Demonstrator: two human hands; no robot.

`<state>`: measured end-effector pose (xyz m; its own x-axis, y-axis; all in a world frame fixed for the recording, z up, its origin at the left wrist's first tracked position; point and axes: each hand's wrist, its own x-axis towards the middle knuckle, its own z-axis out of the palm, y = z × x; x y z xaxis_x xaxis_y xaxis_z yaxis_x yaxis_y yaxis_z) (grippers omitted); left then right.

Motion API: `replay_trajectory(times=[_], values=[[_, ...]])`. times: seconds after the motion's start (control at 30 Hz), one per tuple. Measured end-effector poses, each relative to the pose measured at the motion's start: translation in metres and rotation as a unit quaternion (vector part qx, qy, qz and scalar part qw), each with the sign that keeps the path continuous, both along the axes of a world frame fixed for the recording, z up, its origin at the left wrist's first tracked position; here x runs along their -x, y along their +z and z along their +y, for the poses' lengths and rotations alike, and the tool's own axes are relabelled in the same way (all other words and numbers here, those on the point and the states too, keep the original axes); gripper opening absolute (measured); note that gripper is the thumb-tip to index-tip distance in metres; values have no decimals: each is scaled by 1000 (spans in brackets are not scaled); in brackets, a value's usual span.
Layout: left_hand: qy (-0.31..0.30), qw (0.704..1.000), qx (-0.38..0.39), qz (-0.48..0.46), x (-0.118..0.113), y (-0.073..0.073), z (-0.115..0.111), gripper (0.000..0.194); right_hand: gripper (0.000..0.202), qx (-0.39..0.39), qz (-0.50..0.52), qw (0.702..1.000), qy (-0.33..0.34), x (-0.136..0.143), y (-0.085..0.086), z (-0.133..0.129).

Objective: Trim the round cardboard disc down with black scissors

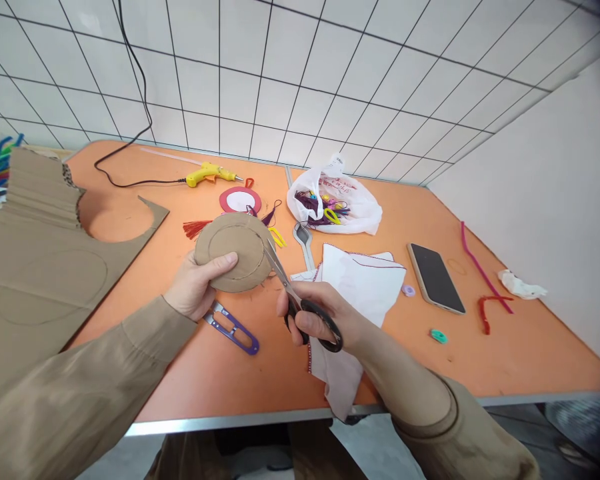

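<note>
My left hand (200,283) grips a round cardboard disc (237,243) by its left edge, the thumb lying on its face. A smaller circle is marked on the disc inside its rim. In my right hand (320,313) is a pair of scissors (287,283) with black handles, fingers through the loops. The blades point up and left, and their tips meet the disc's right edge. Below the disc lies a purple utility knife (233,330). Behind it are a pink-rimmed white disc (240,200), a red tassel (196,229) and a yellow clip-like piece (278,238).
A large cardboard sheet (35,280) with a cut-out covers the left. Toward the wall lie a yellow glue gun (211,175) with a cord and a white plastic bag (367,210) of threads. White cloth (363,283), a phone (437,277) and pipe cleaners (485,267) are to the right.
</note>
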<state>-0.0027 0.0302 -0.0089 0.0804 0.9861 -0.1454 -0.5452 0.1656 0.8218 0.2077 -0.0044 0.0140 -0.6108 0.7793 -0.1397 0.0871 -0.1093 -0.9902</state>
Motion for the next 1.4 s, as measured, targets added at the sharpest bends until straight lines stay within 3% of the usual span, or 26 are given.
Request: replay_trajectory(times=[0.63,1.0,1.4], values=[[-3,997,-59,45,1,6,-2,33,40,33,-28,999,-6,1,1,0],[-4,1000,-10,24,1,0,-1,34,35,30,-45,998,-38,7,0,-2],[20,1000,13,17,0,2,0,33,46,10,10,1000,-3,3,0,-2]])
